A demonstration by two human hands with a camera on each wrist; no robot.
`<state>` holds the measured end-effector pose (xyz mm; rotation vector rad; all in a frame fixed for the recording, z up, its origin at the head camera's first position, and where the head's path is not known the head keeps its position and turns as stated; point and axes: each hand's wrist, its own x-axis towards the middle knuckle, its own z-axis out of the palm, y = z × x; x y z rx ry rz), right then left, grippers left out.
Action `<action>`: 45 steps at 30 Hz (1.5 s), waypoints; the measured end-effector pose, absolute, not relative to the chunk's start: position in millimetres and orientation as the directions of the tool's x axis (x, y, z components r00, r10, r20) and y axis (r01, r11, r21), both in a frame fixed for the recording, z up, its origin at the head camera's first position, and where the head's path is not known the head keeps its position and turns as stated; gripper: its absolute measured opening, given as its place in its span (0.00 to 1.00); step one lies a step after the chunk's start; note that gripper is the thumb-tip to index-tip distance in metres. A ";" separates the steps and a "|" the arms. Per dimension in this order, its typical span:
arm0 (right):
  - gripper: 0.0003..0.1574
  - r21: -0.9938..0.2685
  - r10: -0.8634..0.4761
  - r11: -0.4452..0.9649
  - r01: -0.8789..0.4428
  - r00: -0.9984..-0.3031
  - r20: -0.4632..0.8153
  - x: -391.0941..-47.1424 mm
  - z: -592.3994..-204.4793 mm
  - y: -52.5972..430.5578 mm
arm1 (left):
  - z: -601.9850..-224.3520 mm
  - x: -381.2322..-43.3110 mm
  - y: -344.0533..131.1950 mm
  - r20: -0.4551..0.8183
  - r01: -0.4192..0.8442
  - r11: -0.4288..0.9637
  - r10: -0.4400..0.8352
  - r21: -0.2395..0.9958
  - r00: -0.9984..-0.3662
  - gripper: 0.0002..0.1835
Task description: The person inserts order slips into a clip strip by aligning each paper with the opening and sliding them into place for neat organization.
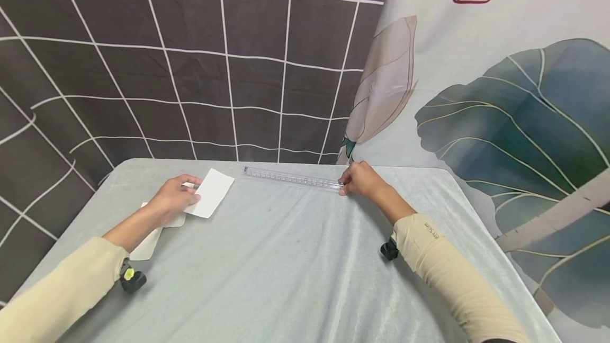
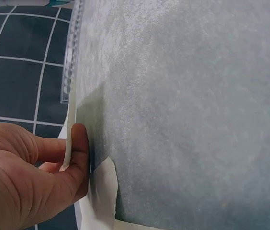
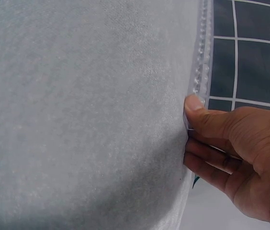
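Note:
Near the far left of the table, my left hand pinches a white card by its left side, between thumb and fingers. The left wrist view shows that card nearly edge-on. Below this hand lie other pale cards, partly covered by the hand and forearm. A long clear plastic strip with a row of small bumps runs along the table's far edge. My right hand pinches its right end; in the right wrist view the thumb lies over the strip.
A pale grey cloth covers the table, with soft folds toward the front. Right behind its far edge hangs a dark curtain with white grid lines. On the right is a white hanging printed with large leaves.

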<state>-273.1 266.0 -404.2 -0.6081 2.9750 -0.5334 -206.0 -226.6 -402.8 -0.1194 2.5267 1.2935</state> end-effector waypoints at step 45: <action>0.20 -0.294 -0.391 0.881 -0.371 -0.920 -0.009 -274.7 -401.9 263.8 | -407.7 -212.5 -209.9 -0.307 -0.230 0.548 0.052 0.804 -0.950 0.33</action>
